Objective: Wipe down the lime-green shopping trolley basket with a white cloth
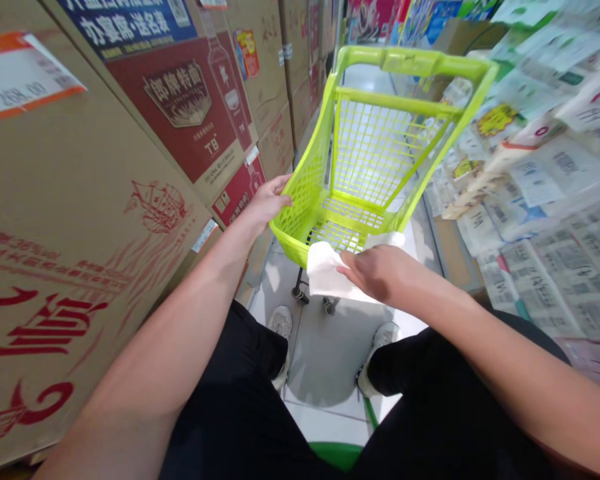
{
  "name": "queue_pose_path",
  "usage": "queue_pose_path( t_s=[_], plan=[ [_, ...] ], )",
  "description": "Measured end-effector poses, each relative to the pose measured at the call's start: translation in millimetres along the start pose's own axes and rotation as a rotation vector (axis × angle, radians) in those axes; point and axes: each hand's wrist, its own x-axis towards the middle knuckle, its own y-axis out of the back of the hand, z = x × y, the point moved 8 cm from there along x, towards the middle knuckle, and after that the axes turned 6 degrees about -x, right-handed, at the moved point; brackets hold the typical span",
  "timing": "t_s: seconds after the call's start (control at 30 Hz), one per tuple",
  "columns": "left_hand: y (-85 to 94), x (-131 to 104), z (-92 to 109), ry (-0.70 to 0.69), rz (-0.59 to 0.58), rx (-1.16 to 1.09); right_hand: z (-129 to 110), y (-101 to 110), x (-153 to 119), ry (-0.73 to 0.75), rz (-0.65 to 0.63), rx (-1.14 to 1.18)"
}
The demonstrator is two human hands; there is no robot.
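In front of me stands a lime-green plastic shopping cart (340, 210) on small wheels, its basket tilted toward me. My left hand (271, 200) grips the basket's left rim, fingers bent over the edge. A white cloth (325, 270) lies over the front edge of the basket, under my right hand (373, 267). The fingers of that hand are closed on the cloth and press it against the rim. Part of the cloth shows on the far side of the hand too. Nothing lies in the basket that I can see.
Large cardboard cartons (95, 233) are stacked close on the left. Shelves of plastic-wrapped packs (545, 173) line the right side. My shoes (280, 323) stand on pale floor tiles (320, 360). A green object (336, 455) shows between my legs.
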Motion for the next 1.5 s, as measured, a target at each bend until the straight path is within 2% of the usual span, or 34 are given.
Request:
queue_pose_path(
  t_s=[0.07, 0.13, 0.2, 0.23, 0.27, 0.33, 0.4, 0.43, 0.5, 0.57, 0.67, 0.83, 0.93, 1.0, 1.07, 1.17, 1.2, 1.27, 1.37, 1.5],
  plan=[
    [4.2, 4.1, 4.7, -0.043, -0.001, 0.042, -3.0, 7.6, -5.2, 0.086, 0.098, 0.033],
    [9.6, 1.2, 22.9, -0.188, 0.070, 0.137, 1.0, 21.5, -11.1, 0.128, 0.237, 0.053],
    [10.4, -13.9, 50.9, -0.383, 0.148, 0.285, 18.5, 34.3, -15.7, 0.060, 0.362, 0.037],
    [5.9, -25.0, 64.1, -0.464, 0.146, 0.370, 29.9, 37.8, -16.8, 0.011, 0.392, 0.027],
    [-2.0, -36.7, 73.6, -0.509, 0.103, 0.453, 40.6, 38.8, -16.6, -0.021, 0.393, 0.023],
    [-28.8, -61.2, 78.9, -0.527, -0.138, 0.613, 55.6, 34.2, -12.8, -0.013, 0.321, 0.041],
    [-54.4, -85.3, 68.6, -0.473, -0.425, 0.705, 62.9, 26.6, -7.6, 0.032, 0.220, 0.059],
    [-62.6, -94.6, 61.9, -0.457, -0.521, 0.766, 64.9, 23.6, -5.3, 0.042, 0.181, 0.063],
    [-69.5, -102.5, 51.1, -0.455, -0.603, 0.877, 66.7, 21.0, -1.4, 0.025, 0.142, 0.073],
    [-66.8, -98.2, 46.2, -0.486, -0.578, 0.954, 65.6, 22.7, 1.1, -0.018, 0.144, 0.104],
    [-53.1, -82.9, 44.0, -0.509, -0.507, 0.962, 57.7, 31.0, 1.9, -0.049, 0.208, 0.202],
    [-20.6, -58.1, 40.0, -0.500, -0.341, 0.964, 37.3, 39.9, 8.5, 0.061, 0.327, 0.543],
    [-4.9, -49.4, 41.9, -0.510, -0.246, 0.992, 35.9, 42.3, 16.5, 0.040, 0.459, 0.604],
    [1.1, -48.8, 48.9, -0.527, -0.211, 0.945, 41.5, 44.9, 18.9, -0.032, 0.541, 0.519],
    [7.4, -52.6, 61.9, -0.546, -0.127, 0.847, 52.3, 49.9, 16.9, -0.108, 0.591, 0.401],
    [16.8, -66.0, 81.3, -0.543, 0.050, 0.624, 79.2, 62.9, 4.7, -0.202, 0.646, 0.284],
    [17.1, -71.0, 84.2, -0.525, 0.077, 0.543, 90.8, 68.0, -1.7, -0.242, 0.673, 0.263],
    [11.3, -78.9, 84.0, -0.471, 0.055, 0.397, 114.8, 77.8, -16.2, -0.337, 0.741, 0.225],
    [-7.0, -86.3, 78.5, -0.428, -0.070, 0.325, 142.7, 83.7, -33.8, -0.501, 0.786, 0.147],
    [-37.4, -95.8, 70.8, -0.484, -0.314, 0.561, 153.1, 69.7, -35.7, -0.652, 0.565, 0.033]
  ],
)
